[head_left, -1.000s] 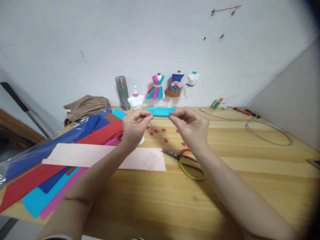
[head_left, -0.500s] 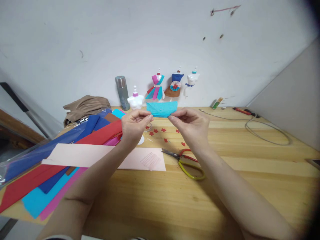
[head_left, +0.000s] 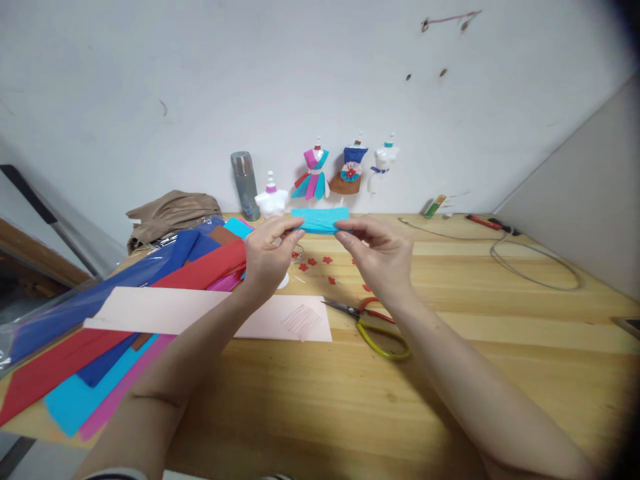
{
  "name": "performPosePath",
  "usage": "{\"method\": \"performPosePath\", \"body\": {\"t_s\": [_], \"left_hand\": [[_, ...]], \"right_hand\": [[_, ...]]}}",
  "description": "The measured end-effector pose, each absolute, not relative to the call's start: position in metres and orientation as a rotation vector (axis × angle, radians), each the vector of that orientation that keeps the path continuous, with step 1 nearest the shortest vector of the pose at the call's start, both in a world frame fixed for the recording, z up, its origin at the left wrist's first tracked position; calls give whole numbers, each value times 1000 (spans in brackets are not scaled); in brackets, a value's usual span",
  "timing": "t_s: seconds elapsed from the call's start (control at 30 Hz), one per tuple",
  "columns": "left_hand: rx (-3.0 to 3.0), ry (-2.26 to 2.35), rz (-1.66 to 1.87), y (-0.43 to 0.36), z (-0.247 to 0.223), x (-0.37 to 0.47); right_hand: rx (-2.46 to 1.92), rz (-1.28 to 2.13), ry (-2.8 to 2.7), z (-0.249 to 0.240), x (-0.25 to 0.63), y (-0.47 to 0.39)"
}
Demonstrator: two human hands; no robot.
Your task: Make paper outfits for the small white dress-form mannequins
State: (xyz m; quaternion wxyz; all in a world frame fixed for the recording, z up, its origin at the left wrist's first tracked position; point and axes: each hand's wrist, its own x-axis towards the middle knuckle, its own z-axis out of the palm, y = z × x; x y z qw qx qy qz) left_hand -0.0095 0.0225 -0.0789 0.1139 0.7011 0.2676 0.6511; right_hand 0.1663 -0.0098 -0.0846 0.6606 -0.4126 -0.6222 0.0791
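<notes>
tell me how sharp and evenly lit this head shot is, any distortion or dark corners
Head view: soft, even light, faint shadows under the scissors; the blue paper strip between both hands is sharp; wide-angle bending of the table edges; dark vignette on the right corners.

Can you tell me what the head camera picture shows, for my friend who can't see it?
A left hand and a right hand hold a turquoise paper strip by its ends above a wooden table. Scissors and coloured paper sheets lie below.
</notes>
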Motion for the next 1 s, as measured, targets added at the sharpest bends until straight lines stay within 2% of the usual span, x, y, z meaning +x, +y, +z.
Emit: {"method": "performPosePath", "body": {"t_s": [0.53,0.77,1.0], "left_hand": [[2247,836,1937,23,-79,-10],[1908,944,1818,24,-81,-8],[1655,850,1799,27,-82,-4]], "right_hand": [[-1005,-54,-1479,-87,166,-9],[-1039,68,-1423,-86,167,-9],[-1033,148,-1377,-84,169,-10]]}}
